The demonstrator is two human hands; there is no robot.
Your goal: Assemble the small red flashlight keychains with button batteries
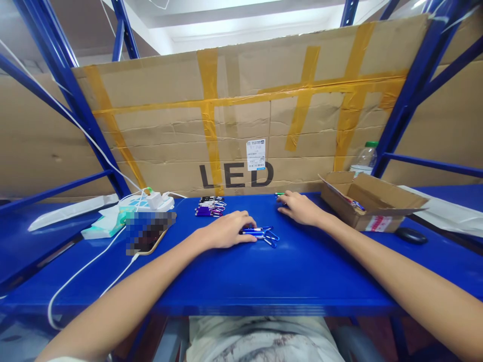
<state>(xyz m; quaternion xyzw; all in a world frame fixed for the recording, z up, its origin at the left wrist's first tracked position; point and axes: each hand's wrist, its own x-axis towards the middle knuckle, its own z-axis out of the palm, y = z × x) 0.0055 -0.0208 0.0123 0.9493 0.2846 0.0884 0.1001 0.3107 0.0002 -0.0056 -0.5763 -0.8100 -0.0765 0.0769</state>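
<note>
My left hand [232,230] is closed round the ends of several blue pens with carabiner clips [260,233], which lie near the middle of the blue table. Further back and to the right, my right hand [298,207] has its fingers bent at a small green item [279,194]; how firmly it is held is too small to tell. Behind my left hand, black, silver and purple clip pens [210,206] lie side by side in a group.
An open cardboard box [372,201] stands at the right, with a black mouse [411,235] beside it and a bottle [365,158] behind. A phone [153,233], white cables, a tissue pack [105,223] and a power strip [162,202] occupy the left. Cardboard [169,146] walls the back.
</note>
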